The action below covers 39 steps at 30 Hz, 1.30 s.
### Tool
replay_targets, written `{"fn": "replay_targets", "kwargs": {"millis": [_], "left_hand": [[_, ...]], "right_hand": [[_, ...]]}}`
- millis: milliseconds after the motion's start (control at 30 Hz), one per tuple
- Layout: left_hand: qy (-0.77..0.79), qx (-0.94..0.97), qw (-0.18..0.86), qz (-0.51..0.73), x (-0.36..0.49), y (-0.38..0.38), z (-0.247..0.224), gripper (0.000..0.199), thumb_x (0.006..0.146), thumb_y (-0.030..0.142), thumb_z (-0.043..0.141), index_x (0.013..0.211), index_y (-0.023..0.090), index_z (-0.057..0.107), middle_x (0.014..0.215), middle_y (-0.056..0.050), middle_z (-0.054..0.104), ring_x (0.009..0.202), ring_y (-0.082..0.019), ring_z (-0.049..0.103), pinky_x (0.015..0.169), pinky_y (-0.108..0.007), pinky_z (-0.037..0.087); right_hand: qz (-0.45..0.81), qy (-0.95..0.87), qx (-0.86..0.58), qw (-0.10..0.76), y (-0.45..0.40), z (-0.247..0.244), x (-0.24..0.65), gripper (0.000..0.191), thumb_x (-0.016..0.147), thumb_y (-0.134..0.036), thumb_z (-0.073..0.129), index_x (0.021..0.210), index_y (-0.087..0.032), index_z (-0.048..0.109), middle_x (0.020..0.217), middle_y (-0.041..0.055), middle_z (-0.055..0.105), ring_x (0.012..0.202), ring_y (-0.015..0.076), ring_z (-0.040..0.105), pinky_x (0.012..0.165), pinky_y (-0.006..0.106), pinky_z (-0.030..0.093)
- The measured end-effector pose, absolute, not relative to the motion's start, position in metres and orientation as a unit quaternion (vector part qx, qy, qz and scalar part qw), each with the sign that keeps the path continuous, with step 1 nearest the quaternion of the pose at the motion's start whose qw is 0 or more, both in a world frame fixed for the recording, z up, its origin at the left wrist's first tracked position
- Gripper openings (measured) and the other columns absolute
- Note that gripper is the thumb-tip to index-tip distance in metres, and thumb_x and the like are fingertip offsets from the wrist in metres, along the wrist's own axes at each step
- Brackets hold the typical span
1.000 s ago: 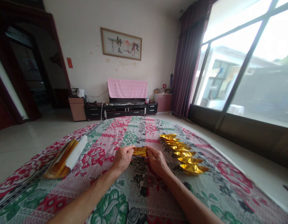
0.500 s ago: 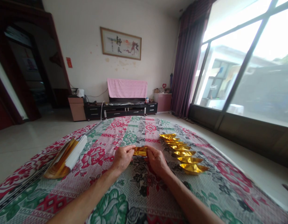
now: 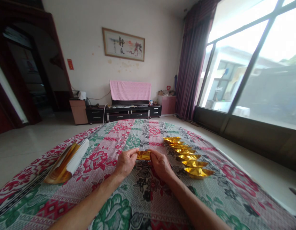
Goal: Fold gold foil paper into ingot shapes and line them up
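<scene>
Gleaming in creases, the gold paper (image 3: 143,155) sits pinched between left hand (image 3: 126,163) and right hand (image 3: 161,164)! Looks like a flattish strip.

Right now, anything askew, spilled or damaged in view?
Brownish stains mark the pale wall below the framed picture, possibly damp damage. The picture slants down rightward, maybe lens tilt. No spill visible.

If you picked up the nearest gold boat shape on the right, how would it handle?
The nearest gold boat shape looks like creased foil paper, so it is probably very light. Its sharp folds should give some stiffness, but a firm pinch would likely crush it. Its pointed, raised ends suggest it might rock if nudged.
</scene>
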<state>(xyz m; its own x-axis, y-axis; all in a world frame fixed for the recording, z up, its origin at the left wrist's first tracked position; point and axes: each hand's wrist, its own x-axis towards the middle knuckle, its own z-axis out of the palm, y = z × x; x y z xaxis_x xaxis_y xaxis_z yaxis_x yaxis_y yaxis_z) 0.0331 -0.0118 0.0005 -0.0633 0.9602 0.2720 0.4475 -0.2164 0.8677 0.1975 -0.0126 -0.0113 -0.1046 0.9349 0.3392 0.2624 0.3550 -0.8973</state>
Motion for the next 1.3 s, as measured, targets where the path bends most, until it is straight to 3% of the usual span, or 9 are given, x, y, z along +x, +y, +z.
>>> {"fn": "replay_targets", "kwargs": {"millis": [467, 767, 1300], "left_hand": [[0.586, 0.637, 0.229, 0.445, 0.0339, -0.0138, 0.0014, 0.033, 0.076, 0.026, 0.046, 0.102, 0.021, 0.065, 0.095, -0.001, 0.07, 0.082, -0.015, 0.064, 0.069, -0.022, 0.051], [0.558, 0.638, 0.264, 0.46, 0.032, -0.0108, -0.0004, 0.034, 0.075, 0.027, 0.047, 0.102, 0.019, 0.065, 0.093, -0.001, 0.07, 0.081, -0.015, 0.065, 0.068, -0.022, 0.052], [0.595, 0.651, 0.194, 0.429, 0.0344, -0.0155, 0.0026, 0.03, 0.075, 0.024, 0.046, 0.096, 0.022, 0.068, 0.086, -0.001, 0.071, 0.074, -0.015, 0.066, 0.068, -0.022, 0.051]], "right_hand": [[0.363, -0.649, -0.445, 0.498, -0.0193, -0.0033, 0.1948, 0.04, 0.08, -0.037, 0.04, 0.105, -0.015, 0.062, 0.082, 0.0028, 0.066, 0.071, 0.0161, 0.061, 0.061, 0.026, 0.054], [0.353, -0.659, -0.442, 0.495, -0.0165, -0.0074, 0.1964, 0.04, 0.08, -0.038, 0.041, 0.106, -0.016, 0.062, 0.082, 0.0031, 0.067, 0.072, 0.0169, 0.062, 0.061, 0.026, 0.053], [0.344, -0.656, -0.46, 0.489, -0.0172, -0.0056, 0.1961, 0.041, 0.08, -0.038, 0.039, 0.105, -0.015, 0.062, 0.079, 0.0028, 0.065, 0.068, 0.0154, 0.06, 0.059, 0.024, 0.052]]}}
